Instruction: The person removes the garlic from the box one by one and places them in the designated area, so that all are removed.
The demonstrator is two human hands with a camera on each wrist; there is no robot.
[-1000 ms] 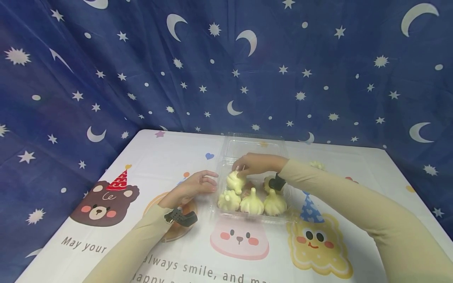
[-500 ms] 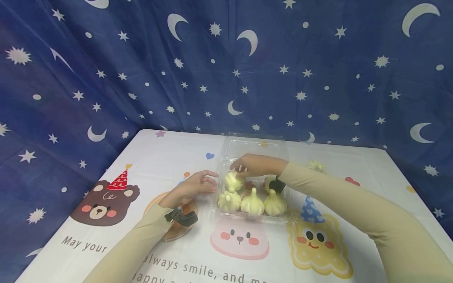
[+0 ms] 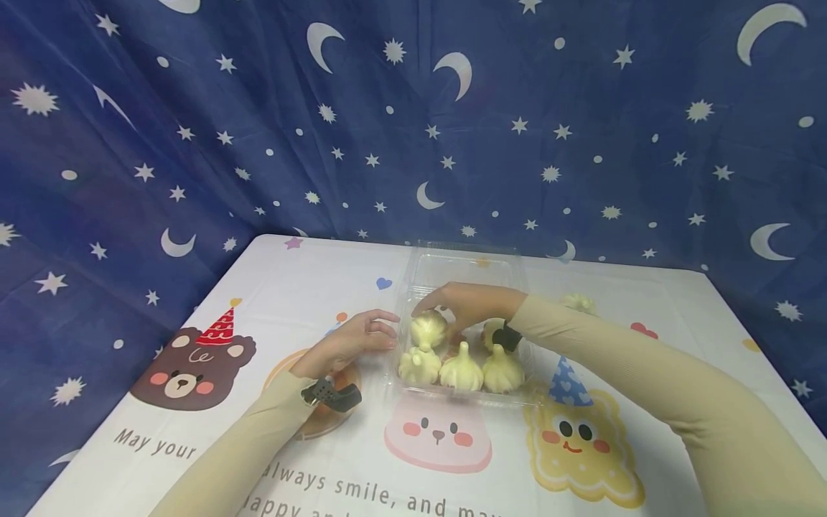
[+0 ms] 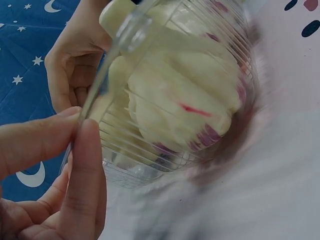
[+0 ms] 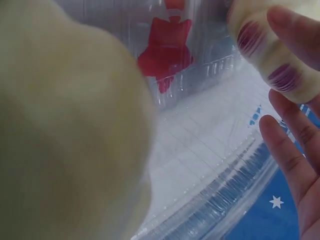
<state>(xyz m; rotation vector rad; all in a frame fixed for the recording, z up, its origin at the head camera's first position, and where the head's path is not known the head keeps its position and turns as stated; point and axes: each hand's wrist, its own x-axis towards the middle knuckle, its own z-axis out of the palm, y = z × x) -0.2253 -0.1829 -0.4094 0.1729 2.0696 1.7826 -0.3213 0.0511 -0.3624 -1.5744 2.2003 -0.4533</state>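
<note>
Left hand [image 3: 349, 341] pinches clear ribbed plastic box [image 5: 200, 140]; right hand [image 3: 474, 303] around plump, ridged garlic bulb [image 3: 428, 329], can't tell whether gripping.

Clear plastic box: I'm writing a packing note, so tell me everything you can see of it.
The see-through box looks like glossy plastic, with ribbed walls and a lid open at the far side. It sits upright on the printed white cloth, holding five visible garlic bulbs. The left hand pinches its rim; the right hand is over it, contact unclear.
</note>
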